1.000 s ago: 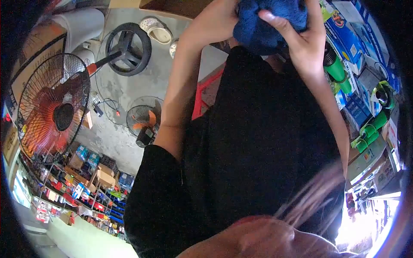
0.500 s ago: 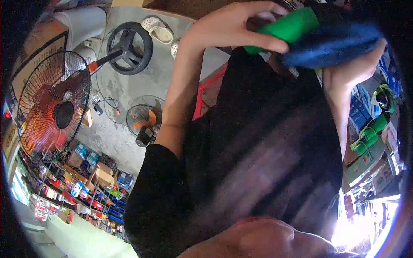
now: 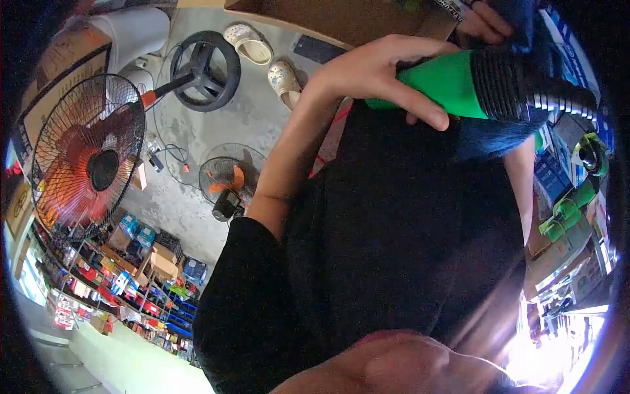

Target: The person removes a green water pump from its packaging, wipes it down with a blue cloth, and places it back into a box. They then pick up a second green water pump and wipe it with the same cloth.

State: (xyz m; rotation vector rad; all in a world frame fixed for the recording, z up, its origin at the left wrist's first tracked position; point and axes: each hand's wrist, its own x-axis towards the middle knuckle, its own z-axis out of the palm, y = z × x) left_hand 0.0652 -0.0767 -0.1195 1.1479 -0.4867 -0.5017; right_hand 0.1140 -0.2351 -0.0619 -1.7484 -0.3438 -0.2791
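Observation:
A green tapered body with a black ribbed collar is at the upper right. My left hand wraps round the green part from the left, its thumb on the near side. Beyond the collar, a ringed, shiny dark part extends rightward. Blurred dark blue material hangs just below the collar. My right forearm rises toward this material, but the right hand is hidden behind the objects. What it holds, if anything, does not show.
A large standing fan is at the left, with its round base on the floor. Near a pair of clogs is a smaller fan. Cardboard spans the top; green items are at the right.
The green body has moved slightly down in view, and its black collar now shows clearly. The blue material has shifted down. My right hand, partly visible before, is now hidden.

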